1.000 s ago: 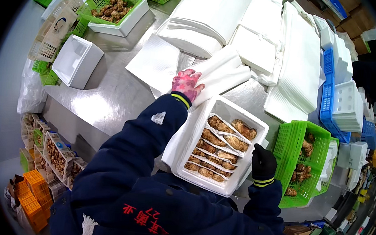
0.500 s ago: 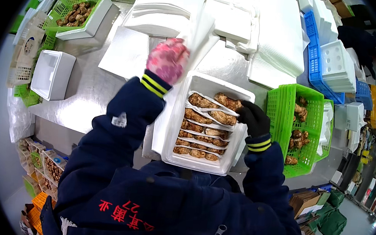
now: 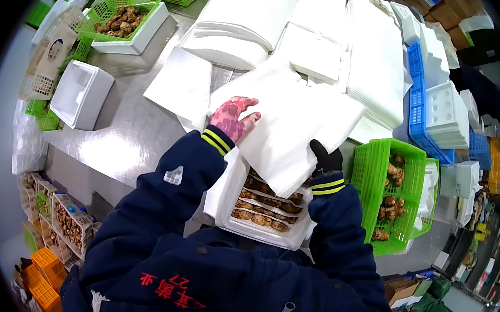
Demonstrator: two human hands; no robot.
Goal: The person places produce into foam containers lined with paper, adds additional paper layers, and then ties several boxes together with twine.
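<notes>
A white sheet of paper (image 3: 291, 130), loosely folded, is spread above the far part of a white foam box (image 3: 227, 213). In the box's near part lie rows of brown mushrooms (image 3: 261, 220), parted by white paper strips; the sheet hides the far rows. My left hand (image 3: 233, 118), in a pink flowered glove, lies at the sheet's left edge with fingers and thumb apart. At the sheet's right edge my right hand (image 3: 327, 161), in a black glove, pinches the paper.
Stacks of white sheets (image 3: 377, 60) fill the table's far side. To the right stand green baskets (image 3: 370, 172) with mushrooms. An empty foam box (image 3: 91, 97) and a green basket of mushrooms (image 3: 119, 23) stand at the left. A blue crate (image 3: 418, 99) is at the far right.
The white sheet has come from the far stack to above the foam box. My left hand has moved nearer and its fingers have spread; my right hand has taken the sheet's edge.
</notes>
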